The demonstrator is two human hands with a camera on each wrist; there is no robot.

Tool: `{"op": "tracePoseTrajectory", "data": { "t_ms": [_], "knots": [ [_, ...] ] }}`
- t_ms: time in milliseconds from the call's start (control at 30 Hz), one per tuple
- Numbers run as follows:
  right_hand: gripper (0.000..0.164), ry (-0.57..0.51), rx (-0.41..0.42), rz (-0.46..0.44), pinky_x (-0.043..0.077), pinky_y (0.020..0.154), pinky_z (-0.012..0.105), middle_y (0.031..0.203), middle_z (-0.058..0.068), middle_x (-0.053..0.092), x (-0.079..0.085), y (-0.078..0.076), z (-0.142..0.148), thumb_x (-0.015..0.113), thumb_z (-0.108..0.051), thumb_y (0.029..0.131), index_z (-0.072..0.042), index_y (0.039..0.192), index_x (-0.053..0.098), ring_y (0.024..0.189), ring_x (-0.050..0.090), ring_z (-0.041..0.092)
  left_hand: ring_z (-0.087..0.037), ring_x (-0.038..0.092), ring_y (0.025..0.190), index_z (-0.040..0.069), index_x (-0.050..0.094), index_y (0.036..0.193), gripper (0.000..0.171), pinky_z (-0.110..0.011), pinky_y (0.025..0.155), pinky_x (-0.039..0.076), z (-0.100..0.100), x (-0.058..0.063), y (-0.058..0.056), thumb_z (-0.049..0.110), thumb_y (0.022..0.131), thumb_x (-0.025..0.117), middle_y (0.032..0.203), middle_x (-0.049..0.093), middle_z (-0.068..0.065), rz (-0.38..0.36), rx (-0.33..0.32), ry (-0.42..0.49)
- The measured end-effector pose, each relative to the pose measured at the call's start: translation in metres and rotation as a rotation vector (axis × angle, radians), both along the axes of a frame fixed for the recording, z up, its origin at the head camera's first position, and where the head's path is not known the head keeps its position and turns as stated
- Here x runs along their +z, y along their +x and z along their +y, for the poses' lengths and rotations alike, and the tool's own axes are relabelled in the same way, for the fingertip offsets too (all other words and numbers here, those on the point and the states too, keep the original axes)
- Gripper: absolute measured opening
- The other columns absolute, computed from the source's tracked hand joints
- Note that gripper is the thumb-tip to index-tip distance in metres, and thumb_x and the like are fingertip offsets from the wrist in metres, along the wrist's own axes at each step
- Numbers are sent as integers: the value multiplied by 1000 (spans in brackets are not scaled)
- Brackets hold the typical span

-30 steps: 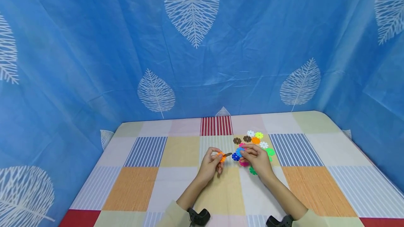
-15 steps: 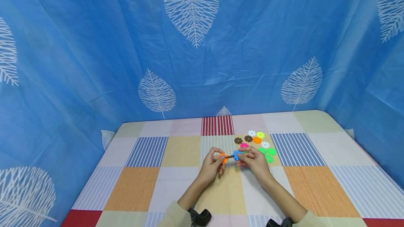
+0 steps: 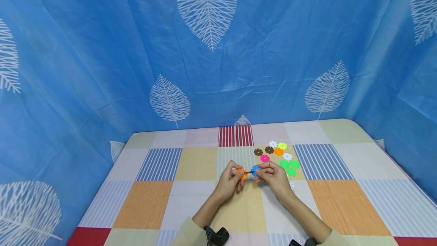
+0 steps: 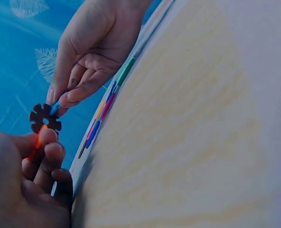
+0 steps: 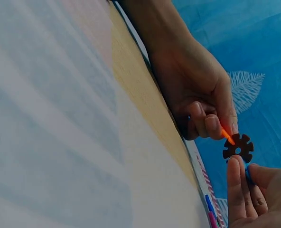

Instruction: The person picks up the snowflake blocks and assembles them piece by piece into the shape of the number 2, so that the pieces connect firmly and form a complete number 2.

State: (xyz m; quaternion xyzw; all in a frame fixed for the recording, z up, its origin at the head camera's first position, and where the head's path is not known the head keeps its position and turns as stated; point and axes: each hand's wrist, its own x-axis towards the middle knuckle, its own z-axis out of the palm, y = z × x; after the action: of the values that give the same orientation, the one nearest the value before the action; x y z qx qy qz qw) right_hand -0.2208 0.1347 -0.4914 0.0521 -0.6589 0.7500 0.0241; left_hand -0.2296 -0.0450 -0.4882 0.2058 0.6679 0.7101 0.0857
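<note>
My left hand pinches an orange notched plastic disc between thumb and fingers. Stuck onto its edge is a brown notched disc, seen face-on in both wrist views. From the other side, my right hand pinches a blue disc by its edge. The blue disc meets the brown one at its rim; how deep the slots are pushed together I cannot tell. Fingertips cover much of the orange and blue discs. Both hands are raised above the patchwork tablecloth.
More flower-shaped discs lie loose behind and beside my right hand: bright green ones, a pink one, brown ones, an orange one, white ones and a yellow one. A blue leaf-print curtain surrounds the table.
My right hand has brought the blue disc left and slightly down from over the loose discs, until it meets the brown disc. My left hand has stayed nearly in place.
</note>
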Motion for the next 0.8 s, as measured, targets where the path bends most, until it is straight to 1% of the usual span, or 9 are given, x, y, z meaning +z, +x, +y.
{"op": "tracePoseTrajectory", "data": {
  "t_ms": [100,167,300,400,500,567,667,733,800],
  "knots": [
    [28,-3,-12,12,55,65,37,81,27,63,-1,-1,1,63,1,85,15,106,53,67,66,26,-12,46,45,-11,36,108,18,-20,43,43,2,-10,-6,0,96,44,63,52,-16,-34,-7,43],
    [31,-3,-13,33,55,67,37,84,28,62,-2,0,2,64,-1,85,14,111,54,69,66,27,-11,49,45,-9,37,108,18,-20,44,44,2,-10,-7,2,96,44,64,53,-12,-56,-7,68],
    [38,14,-4,83,55,70,33,90,30,59,-4,0,2,64,-3,85,10,118,54,74,65,27,-16,57,47,-9,37,107,15,-21,46,42,0,-3,-4,1,97,43,65,57,-26,-40,-16,67],
    [39,20,-19,99,54,70,30,89,27,59,-5,-1,3,65,-2,84,10,120,53,74,65,25,-32,63,56,-13,36,109,21,-23,49,42,-1,5,-1,2,96,43,76,58,-36,-2,-33,21],
    [37,9,-43,98,55,68,30,85,24,61,-6,-2,3,66,-1,83,12,115,53,71,65,23,-43,63,75,-12,36,120,32,-25,57,48,-1,12,2,6,96,47,92,61,-34,8,-21,-13],
    [34,8,-46,104,55,66,30,84,23,63,-6,-2,3,67,-1,83,14,110,54,70,65,22,-41,62,85,-8,37,129,39,-26,66,51,-1,14,2,8,95,50,100,61,-28,9,-5,-42],
    [28,47,-40,132,55,64,30,85,23,64,-7,-3,3,67,-2,82,13,103,58,69,64,22,-30,63,90,0,41,134,44,-25,74,50,-2,15,3,7,92,55,105,60,-22,27,9,-87],
    [24,86,-38,159,55,63,31,85,22,64,-8,-3,2,67,-1,82,11,101,61,68,64,23,-24,63,88,2,43,134,45,-23,74,50,-3,15,3,6,92,56,104,60,-20,48,2,-124],
    [21,117,-35,186,55,62,32,84,21,65,-8,-3,1,67,-1,82,9,100,64,68,65,23,-21,62,84,1,46,132,42,-22,71,50,-4,15,4,5,92,56,103,60,-20,72,-4,-148]
  ]
}}
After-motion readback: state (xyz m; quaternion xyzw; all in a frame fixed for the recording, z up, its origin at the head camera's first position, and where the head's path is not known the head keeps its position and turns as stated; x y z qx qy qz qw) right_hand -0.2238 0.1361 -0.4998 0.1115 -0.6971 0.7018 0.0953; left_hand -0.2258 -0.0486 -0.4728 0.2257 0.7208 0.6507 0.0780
